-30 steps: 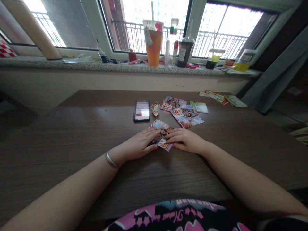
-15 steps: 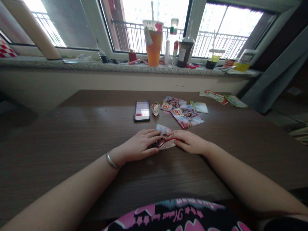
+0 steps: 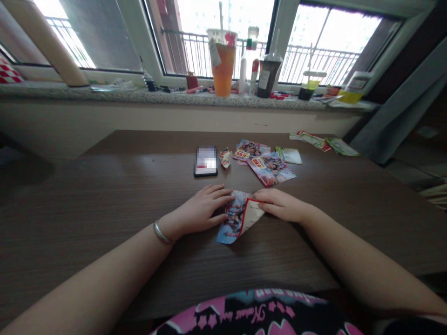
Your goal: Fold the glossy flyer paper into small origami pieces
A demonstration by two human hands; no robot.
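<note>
A printed leaflet [image 3: 233, 222], blue with small pictures, lies on the brown table between my hands. Its right part is folded over, so the cream-white back with a red edge shows. My left hand [image 3: 204, 208] rests flat at the leaflet's left side, fingers stretched out, with the fingertips on the paper. At the other side, my right hand [image 3: 284, 204] has its fingers closed on the folded part near the upper right corner. Part of the leaflet's edges is hidden beneath the fingertips.
Beyond my hands lie a phone [image 3: 206, 161], a crumpled paper piece [image 3: 225, 158] and flat picture leaflets [image 3: 272, 169]. More papers [image 3: 312, 140] are at the table's far right. On the windowsill [image 3: 167, 97] stand a tall orange drink [image 3: 223, 70], a dark cup [image 3: 268, 77] and bottles.
The leaflet has turned and slid toward me, showing more of its printed face and a larger folded flap. My right hand has shifted slightly right; my left hand stays almost in place.
</note>
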